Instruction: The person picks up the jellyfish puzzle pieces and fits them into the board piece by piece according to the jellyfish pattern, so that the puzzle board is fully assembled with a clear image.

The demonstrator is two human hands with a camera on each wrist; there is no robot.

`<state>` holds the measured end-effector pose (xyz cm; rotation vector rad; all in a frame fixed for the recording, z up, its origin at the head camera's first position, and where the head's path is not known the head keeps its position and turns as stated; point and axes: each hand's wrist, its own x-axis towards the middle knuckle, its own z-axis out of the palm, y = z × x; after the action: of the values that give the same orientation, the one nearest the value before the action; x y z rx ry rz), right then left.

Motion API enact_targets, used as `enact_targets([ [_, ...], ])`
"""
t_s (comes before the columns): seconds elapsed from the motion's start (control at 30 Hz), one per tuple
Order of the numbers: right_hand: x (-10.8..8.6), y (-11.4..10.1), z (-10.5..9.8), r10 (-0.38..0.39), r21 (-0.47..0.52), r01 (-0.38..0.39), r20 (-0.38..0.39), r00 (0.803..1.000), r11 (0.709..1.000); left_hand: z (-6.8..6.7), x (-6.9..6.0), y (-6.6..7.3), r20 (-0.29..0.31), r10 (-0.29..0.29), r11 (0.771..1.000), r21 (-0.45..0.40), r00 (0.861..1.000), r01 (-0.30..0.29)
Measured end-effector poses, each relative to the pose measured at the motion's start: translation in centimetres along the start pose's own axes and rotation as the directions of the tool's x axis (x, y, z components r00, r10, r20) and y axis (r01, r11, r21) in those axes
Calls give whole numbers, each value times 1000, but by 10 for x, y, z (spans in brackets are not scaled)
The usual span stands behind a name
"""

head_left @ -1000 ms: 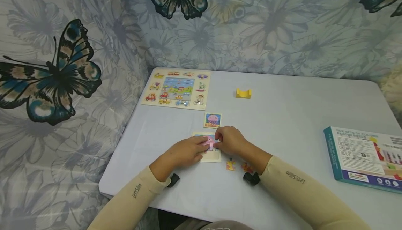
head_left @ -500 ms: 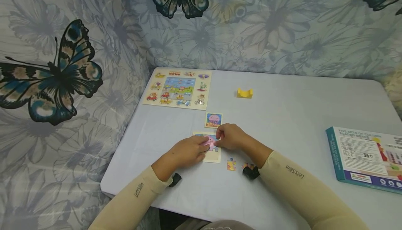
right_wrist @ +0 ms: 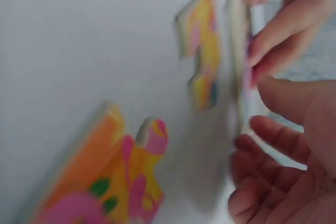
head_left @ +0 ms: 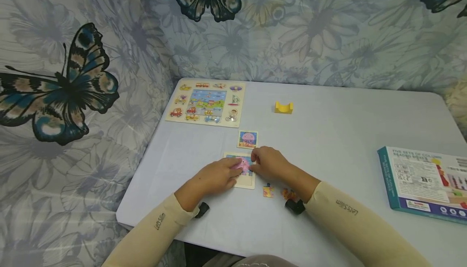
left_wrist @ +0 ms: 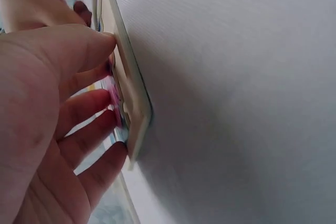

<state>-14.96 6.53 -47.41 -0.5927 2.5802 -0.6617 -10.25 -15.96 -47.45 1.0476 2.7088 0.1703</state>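
Puzzle board (head_left: 245,182), one: flat on the table (head_left: 328,137). Left hand (head_left: 217,176): upon it, fingers apart, touching the pink piece (head_left: 245,165). Right hand (head_left: 270,163): at its right edge, fingers bent; whether pinching, I cannot tell. Hazards: uneven pressure might lift a piece; the black wrist camera (head_left: 294,207) could knock the orange piece (head_left: 289,194). Also: yellow piece (head_left: 268,191), near; jellyfish puzzle (head_left: 248,139), just beyond, limiting forward sliding; box (head_left: 423,184), well apart, no obstacle.
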Motion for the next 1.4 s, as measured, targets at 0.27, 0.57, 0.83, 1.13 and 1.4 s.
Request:
enact_targets([
  [0.27, -58, -5, 13, -34, -177, 36, 17, 999, 984, 8, -6, -10, 31, -54, 993, -102, 998, 57],
  [0.57, -69, -4, 25, -84, -138, 79, -31, 996, 987, 9, -35, -32, 22, -180, 966, -187, 983, 181],
  [0.83, -58, -7, 13, -156, -108, 143, -121, 980, 984, 21, -39, -30, -15, -166, 973, -164, 986, 161],
  [1.13, -12, -41, 34, -369, -152, 352, -97, 925, 923, 16, -30, -28, -51, -251, 963, -116, 967, 244],
  [1.4, 0, -47, 47, -419, -189, 393, -123, 900, 900, 17, -26, -32, -83, -299, 944, -173, 951, 282],
])
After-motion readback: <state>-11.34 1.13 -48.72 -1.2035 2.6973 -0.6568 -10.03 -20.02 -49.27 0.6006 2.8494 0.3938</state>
